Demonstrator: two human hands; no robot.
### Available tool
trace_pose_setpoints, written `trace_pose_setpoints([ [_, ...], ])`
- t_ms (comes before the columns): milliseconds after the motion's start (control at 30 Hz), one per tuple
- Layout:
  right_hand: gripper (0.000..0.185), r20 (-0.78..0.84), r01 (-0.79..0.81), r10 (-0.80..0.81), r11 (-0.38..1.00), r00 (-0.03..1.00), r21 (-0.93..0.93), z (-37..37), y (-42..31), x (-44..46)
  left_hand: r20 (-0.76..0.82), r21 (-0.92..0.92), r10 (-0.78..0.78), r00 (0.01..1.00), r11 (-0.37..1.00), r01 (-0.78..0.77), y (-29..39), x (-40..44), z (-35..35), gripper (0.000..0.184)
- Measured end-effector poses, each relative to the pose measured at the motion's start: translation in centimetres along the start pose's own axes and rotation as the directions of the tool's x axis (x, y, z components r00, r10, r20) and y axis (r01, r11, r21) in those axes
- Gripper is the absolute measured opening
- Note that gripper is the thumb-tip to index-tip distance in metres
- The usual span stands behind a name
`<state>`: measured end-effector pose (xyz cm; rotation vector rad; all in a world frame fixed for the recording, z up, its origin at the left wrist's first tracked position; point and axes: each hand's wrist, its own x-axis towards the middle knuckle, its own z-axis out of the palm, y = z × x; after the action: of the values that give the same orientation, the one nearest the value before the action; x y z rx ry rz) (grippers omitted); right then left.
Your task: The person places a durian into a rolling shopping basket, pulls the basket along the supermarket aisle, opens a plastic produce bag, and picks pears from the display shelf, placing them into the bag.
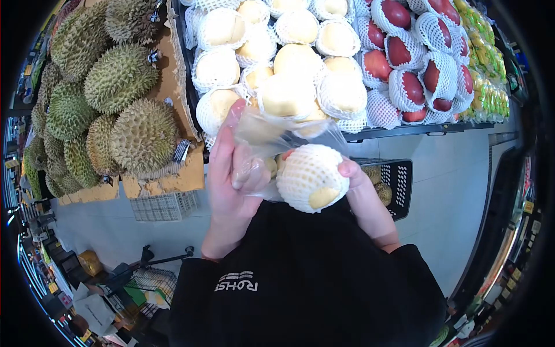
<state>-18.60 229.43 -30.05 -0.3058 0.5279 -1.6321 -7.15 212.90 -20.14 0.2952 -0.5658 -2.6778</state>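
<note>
The netted yellow fruit [313, 177] rests in the right hand [354, 173], which is closed around its right side. Left of that fruit, the left hand [234, 165] is partly spread, one finger raised and others bent against a clear plastic bag [269, 133] (whether it pinches the film, I cannot tell). Beyond the fruit lie more pale netted fruits [283, 95], with durians [144, 136] to its far left and red netted fruits [407, 87] to its right.
</note>
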Motion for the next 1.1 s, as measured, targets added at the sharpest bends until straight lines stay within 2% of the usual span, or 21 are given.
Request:
trace_pose_setpoints([
  [33,0.090,-0.004,-0.037,0.037,0.999,0.999,-0.035,-1.2,1.5,-0.2,0.004,0.070,-0.051,0.999,0.996,0.051,-0.4,-0.2,0.2,0.046],
  [67,0.090,-0.008,-0.052,0.052,0.998,0.999,-0.036,-2.5,2.6,-0.5,0.002,0.138,-0.103,0.995,0.985,0.101,-1.0,-0.4,0.3,0.046],
  [133,0.070,-0.032,-0.182,0.195,0.955,0.980,0.232,-3.8,3.6,-0.8,0.020,0.174,-0.132,0.991,0.977,0.126,-2.7,-0.8,0.2,0.047],
  [167,0.065,-0.024,-0.144,0.156,0.954,0.987,0.264,-4.1,3.7,-0.7,-0.015,0.191,-0.165,0.986,0.968,0.165,-3.4,-0.9,0.2,0.046],
  [233,0.065,-0.017,-0.175,0.186,0.949,0.982,0.260,-4.6,4.0,-0.6,-0.055,0.200,-0.187,0.981,0.960,0.195,-3.7,-1.4,-0.2,0.046],
  [300,0.064,-0.015,-0.203,0.215,0.942,0.977,0.267,-5.0,4.6,-0.5,0.034,0.162,-0.287,0.957,0.947,0.278,-3.4,-1.8,-0.7,0.044],
  [333,0.063,-0.017,-0.218,0.231,0.937,0.973,0.274,-5.0,4.8,-0.4,0.034,0.156,-0.284,0.958,0.949,0.276,-3.2,-2.0,-0.8,0.044],
  [367,0.063,-0.177,-0.227,0.254,0.960,0.951,0.162,-4.8,5.4,-0.4,0.063,0.126,-0.318,0.946,0.943,0.309,-3.2,-2.2,-1.0,0.044],
  [400,0.064,-0.258,-0.254,0.276,0.960,0.926,0.114,-4.5,5.9,-0.4,0.092,0.097,-0.352,0.932,0.934,0.343,-3.2,-2.4,-1.1,0.044],
  [500,0.068,-0.382,-0.330,0.283,0.942,0.880,-0.062,-3.6,7.8,0.1,0.122,0.043,-0.415,0.902,0.910,0.412,-3.3,-3.0,-1.2,0.043],
  [567,0.071,-0.438,-0.365,0.231,0.897,0.869,-0.249,-3.3,9.1,1.2,0.136,0.014,-0.463,0.876,0.885,0.465,-3.7,-3.4,-1.3,0.042],
  [633,0.073,-0.471,-0.377,0.120,0.779,0.874,-0.502,-3.1,10.5,2.6,0.159,0.022,-0.493,0.855,0.868,0.496,-4.3,-3.8,-1.5,0.042],
  [733,0.078,-0.426,-0.329,-0.148,0.435,0.892,-0.838,-3.1,12.4,5.2,0.186,0.057,-0.536,0.823,0.842,0.536,-4.4,-4.2,-1.7,0.043],
  [800,0.080,-0.361,-0.299,-0.312,0.227,0.879,-0.927,-2.6,13.4,7.0,0.243,0.013,-0.551,0.798,0.825,0.566,-4.2,-4.5,-1.9,0.043],
  [900,0.091,-0.487,-0.443,-0.173,0.239,0.856,-0.864,0.9,11.5,8.7,0.233,0.044,-0.582,0.779,0.807,0.589,-3.2,-4.8,-1.8,0.044],
  [933,0.091,-0.483,-0.438,-0.183,0.239,0.856,-0.867,0.4,12.1,8.6,0.238,0.052,-0.583,0.777,0.806,0.589,-2.8,-4.9,-2.1,0.044],
  [1000,0.082,-0.371,-0.323,-0.271,0.208,0.888,-0.923,-1.9,14.3,8.0,0.135,0.027,-0.520,0.843,0.853,0.522,-1.9,-4.8,-2.8,0.045],
  [1033,0.080,-0.349,-0.308,-0.234,0.193,0.908,-0.932,-2.3,14.5,7.7,0.170,-0.038,-0.496,0.851,0.860,0.509,-1.4,-4.9,-3.0,0.046],
  [1067,0.078,-0.325,-0.292,-0.197,0.181,0.925,-0.939,-2.8,14.5,7.4,0.179,-0.027,-0.499,0.848,0.859,0.511,-1.0,-5.0,-3.2,0.046],
  [1100,0.076,-0.309,-0.284,-0.148,0.171,0.939,-0.944,-2.7,14.1,7.1,0.118,0.010,-0.463,0.878,0.885,0.465,-0.8,-5.1,-3.6,0.047],
])
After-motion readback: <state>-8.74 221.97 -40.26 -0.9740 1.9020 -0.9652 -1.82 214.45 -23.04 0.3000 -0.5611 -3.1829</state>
